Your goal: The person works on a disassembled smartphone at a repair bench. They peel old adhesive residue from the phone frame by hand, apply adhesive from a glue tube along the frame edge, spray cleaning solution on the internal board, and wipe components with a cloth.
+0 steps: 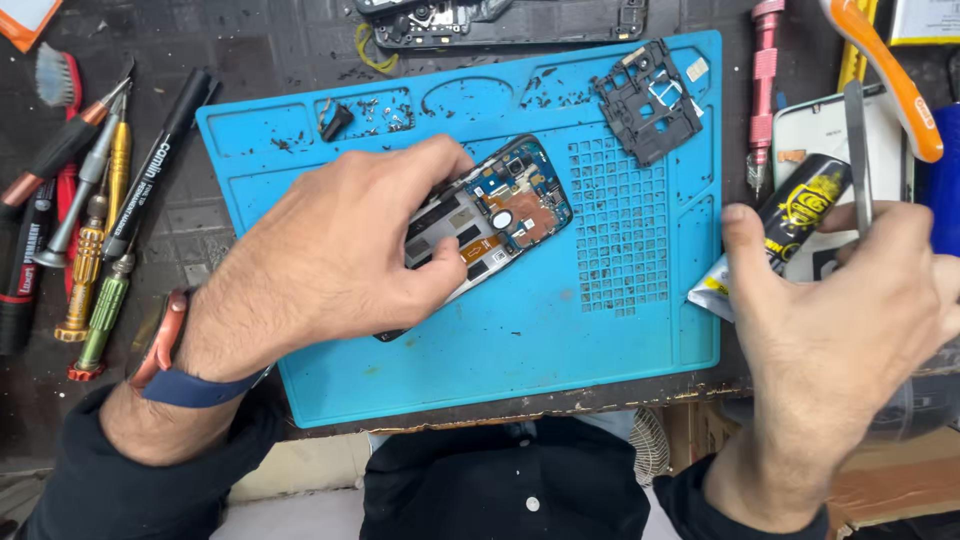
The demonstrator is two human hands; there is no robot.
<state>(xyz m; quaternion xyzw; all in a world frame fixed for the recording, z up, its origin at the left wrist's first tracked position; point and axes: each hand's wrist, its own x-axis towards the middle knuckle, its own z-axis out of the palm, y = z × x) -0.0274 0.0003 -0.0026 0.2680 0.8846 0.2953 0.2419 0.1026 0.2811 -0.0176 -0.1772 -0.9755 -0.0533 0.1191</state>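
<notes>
Head view: left hand [330,265] lies palm-down over an opened phone [490,215] on the blue work mat [560,340], fingers curled around it, thumb on the near edge, index finger along the far edge. Phone has its back off, circuit board and camera module exposed at its upper right end, and it lies diagonally near the mat's centre, its lower left end hidden under the hand

Right hand [840,320] is off the mat's right edge, over the dark surface [250,50]. It pinches metal tweezers [858,150], which point up and away, and the thumb presses on a black and yellow glue tube [800,215]. Fingers closed around both; exact grip on the tube is partly hidden

On the mat's upper right corner lies a black plastic inner frame [650,100], well apart from the phone. Small screws [385,110] sit in the mat's upper tray compartments, beside a small black part [335,120]

Left of the mat: a row of precision screwdrivers [95,250], a black marker [160,165], a brush [55,80]. Right of the mat: a pink screwdriver [765,80], standing upright in frame, and an orange-handled tool [890,70]. Another dismantled phone shell [500,20] lies above the mat's top edge

Person wears dark sleeves and a wrist strap on the left wrist
</notes>
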